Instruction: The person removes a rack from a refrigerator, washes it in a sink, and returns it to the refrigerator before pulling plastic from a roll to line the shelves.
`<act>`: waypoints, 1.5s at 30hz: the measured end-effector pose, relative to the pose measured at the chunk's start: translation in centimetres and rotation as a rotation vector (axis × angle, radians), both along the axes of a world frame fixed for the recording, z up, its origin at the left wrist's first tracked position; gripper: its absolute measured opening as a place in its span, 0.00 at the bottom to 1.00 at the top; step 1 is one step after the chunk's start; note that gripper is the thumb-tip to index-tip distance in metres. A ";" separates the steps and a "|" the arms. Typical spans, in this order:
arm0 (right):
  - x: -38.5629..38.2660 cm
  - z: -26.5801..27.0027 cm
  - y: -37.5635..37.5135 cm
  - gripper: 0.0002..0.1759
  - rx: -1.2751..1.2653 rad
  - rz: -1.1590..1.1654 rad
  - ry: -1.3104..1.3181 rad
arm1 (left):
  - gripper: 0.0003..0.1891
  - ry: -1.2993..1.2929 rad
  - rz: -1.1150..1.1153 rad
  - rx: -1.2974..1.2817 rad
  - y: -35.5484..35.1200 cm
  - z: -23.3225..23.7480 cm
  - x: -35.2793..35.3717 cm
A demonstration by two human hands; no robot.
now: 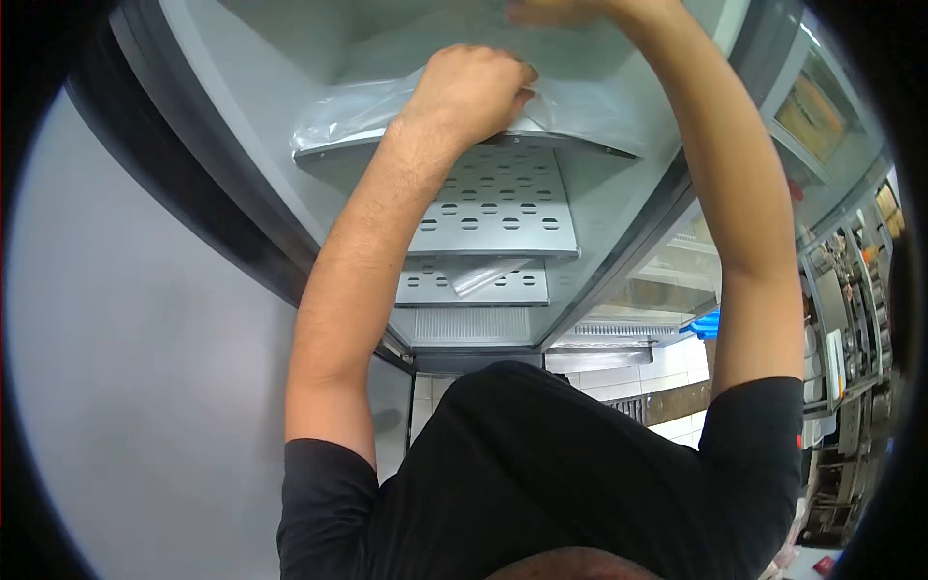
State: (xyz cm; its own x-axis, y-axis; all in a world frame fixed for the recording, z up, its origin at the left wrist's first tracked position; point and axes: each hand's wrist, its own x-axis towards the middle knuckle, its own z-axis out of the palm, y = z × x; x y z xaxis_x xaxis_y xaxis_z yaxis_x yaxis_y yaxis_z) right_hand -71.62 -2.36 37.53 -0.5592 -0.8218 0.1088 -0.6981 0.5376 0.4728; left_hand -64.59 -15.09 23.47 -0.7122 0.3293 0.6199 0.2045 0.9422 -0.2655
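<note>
My left hand (472,92) is at the front edge of the upper shelf (333,147) inside an upright fridge-like cabinet. Its fingers are curled closed on a clear plastic sheet (358,104) that covers this shelf and hangs a little over its rim. Folds of the sheet run out to both sides of the hand. Higher up and further right, my right hand (561,12) reaches over the same shelf, smeared by motion and partly cut off by the top of the view.
Lower down are perforated metal shelves (503,208), one with a rolled clear sheet (488,275) on it. The cabinet's door (145,319) stands open at left. To the right are a glass-fronted cabinet (667,275), a blue object (704,326) and a rack of kitchenware (851,309).
</note>
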 end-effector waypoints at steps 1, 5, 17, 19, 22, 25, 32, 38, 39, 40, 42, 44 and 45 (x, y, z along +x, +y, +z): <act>1.1 -1.9 1.8 0.31 -0.004 -0.021 -0.046 | 0.18 -0.089 0.062 0.089 0.6 0.4 0.5; 3.4 -8.8 7.6 0.26 -0.116 -0.053 -0.240 | 0.17 -0.095 0.109 0.303 -0.4 -0.5 -0.1; 1.1 -15.2 9.5 0.27 -0.471 0.129 0.117 | 0.27 -0.113 -0.107 0.355 -6.3 -3.3 3.1; 1.0 -15.9 10.4 0.26 -0.370 0.107 0.172 | 0.27 -0.225 0.000 0.385 -9.1 -2.7 5.3; 1.5 -16.3 10.2 0.25 -0.258 0.046 0.174 | 0.26 -0.344 0.177 0.535 -11.7 -2.3 7.9; 1.8 -16.0 10.2 0.24 -0.226 0.020 0.158 | 0.25 -0.438 0.381 0.712 -12.5 -2.3 8.9; 1.5 -15.9 10.7 0.25 -0.097 0.068 0.225 | 0.24 -0.447 0.598 0.625 -12.2 -1.9 8.3; 0.7 -15.3 11.5 0.19 -0.079 0.176 0.250 | 0.23 -0.412 0.474 0.521 -14.0 -2.6 8.4; 1.1 -14.7 11.3 0.21 -0.062 0.125 0.168 | 0.23 -0.417 0.430 0.513 -14.5 -2.6 8.3; 1.9 -13.8 11.0 0.23 -0.044 0.075 0.084 | 0.24 -0.405 0.408 0.512 -14.0 -2.2 8.7; 2.5 -12.6 10.5 0.25 -0.111 0.078 0.019 | 0.25 -0.380 0.368 0.515 -12.0 -1.1 9.7; 2.5 -11.7 10.0 0.25 -0.281 0.180 0.059 | 0.29 -0.339 0.235 0.509 -9.2 0.6 8.9; 2.7 -9.9 8.8 0.25 -0.303 0.104 -0.008 | 0.31 -0.322 0.171 0.509 -7.5 1.0 8.2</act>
State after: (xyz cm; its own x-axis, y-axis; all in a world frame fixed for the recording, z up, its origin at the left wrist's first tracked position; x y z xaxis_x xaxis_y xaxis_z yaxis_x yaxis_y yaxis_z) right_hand -68.91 6.41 27.60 -0.4761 -0.8052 0.3535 -0.7595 0.5791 0.2964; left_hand -56.42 -22.62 24.46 -0.9060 -0.0858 0.4145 0.0350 0.9607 0.2753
